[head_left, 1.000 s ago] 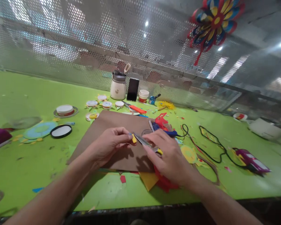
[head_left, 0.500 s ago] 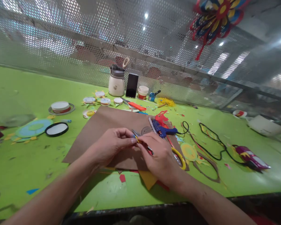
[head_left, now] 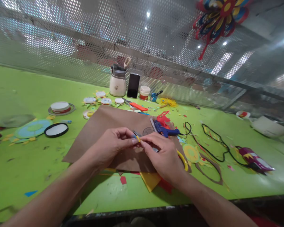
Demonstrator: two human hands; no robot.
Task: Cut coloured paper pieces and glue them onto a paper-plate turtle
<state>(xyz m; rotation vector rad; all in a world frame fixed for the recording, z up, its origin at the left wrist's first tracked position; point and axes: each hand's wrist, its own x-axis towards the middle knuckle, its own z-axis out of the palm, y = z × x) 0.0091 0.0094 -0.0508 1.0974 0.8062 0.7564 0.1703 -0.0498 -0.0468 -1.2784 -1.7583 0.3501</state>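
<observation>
Left hand (head_left: 109,148): fingertips pinched shut on a small yellow scrap (head_left: 138,138), which sits just right of that grip. Right hand (head_left: 164,156): fingertips meet the same scrap from the other side, closed, with yellow-handled scissors (head_left: 182,159) under the palm. Both hover over brown card (head_left: 104,126) on the counter (head_left: 26,164).

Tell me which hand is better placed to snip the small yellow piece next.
Probably the right hand: it already carries the yellow-handled scissors, blades near the yellow piece. The left hand is pinching that piece.
</observation>
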